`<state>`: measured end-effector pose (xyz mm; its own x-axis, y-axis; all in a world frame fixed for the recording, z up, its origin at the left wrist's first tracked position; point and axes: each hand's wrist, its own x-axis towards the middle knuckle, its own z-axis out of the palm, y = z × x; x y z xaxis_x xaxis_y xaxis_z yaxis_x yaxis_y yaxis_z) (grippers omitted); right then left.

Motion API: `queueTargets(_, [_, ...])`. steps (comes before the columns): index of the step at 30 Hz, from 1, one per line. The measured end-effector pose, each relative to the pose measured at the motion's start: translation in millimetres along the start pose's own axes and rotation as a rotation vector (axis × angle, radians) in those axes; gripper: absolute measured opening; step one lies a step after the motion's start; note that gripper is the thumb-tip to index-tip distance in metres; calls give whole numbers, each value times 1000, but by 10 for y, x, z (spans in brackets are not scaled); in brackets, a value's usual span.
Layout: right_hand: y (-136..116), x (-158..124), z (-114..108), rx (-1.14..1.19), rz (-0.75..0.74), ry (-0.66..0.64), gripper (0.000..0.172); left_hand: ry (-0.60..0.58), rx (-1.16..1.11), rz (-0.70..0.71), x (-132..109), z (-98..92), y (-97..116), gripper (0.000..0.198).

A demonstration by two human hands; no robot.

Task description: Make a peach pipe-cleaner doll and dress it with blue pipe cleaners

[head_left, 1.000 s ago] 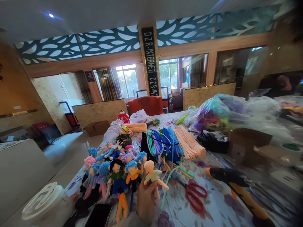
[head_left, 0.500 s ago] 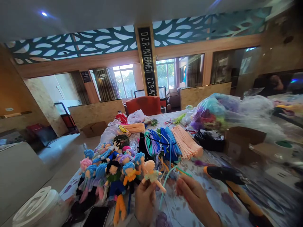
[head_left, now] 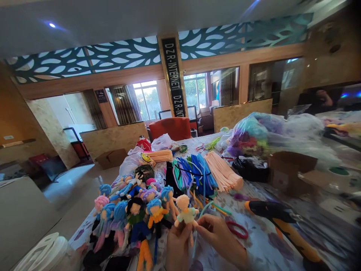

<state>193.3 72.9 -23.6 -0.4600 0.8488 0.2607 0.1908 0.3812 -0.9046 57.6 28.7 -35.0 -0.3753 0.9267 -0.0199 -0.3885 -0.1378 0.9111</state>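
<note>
A small fuzzy pipe-cleaner doll (head_left: 184,212), peach with a pale green top and no hair, stands upright between my hands. My left hand (head_left: 179,244) pinches it from below at the legs. The fingers of my right hand (head_left: 221,237) are closed at the doll's lower right side, by its leg. A pale green pipe cleaner (head_left: 208,206) runs from behind my right fingers and shows again below them; whether the fingers hold it too is hidden. Just right of my right hand lie red scissor-like handles (head_left: 239,230).
Finished dolls (head_left: 135,212) crowd the left of the table. Bundles of blue pipe cleaners (head_left: 194,171) and peach pipe cleaners (head_left: 224,173) lie beyond. A black-and-orange glue gun (head_left: 270,210) lies right, near a cardboard box (head_left: 290,169). A white lidded bucket (head_left: 46,256) stands front left.
My right hand has moved left and in to the doll, its fingers now at the doll's leg. The doll has turned more upright and shifted slightly right. The red handles have come into view.
</note>
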Motion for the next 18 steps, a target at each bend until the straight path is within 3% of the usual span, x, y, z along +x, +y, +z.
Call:
queueTargets(4, [90,-40,-34,5,-26,-3,31,-8,162,9,24,-12,-86,26])
queueTargets(9, [177,-66,-93,14,-32,49,29,178,196,112,17,-41,-137,26])
queueTargets(18, [273,-5,-160,74,32,180,28,406,202,292,24,-200,133,21])
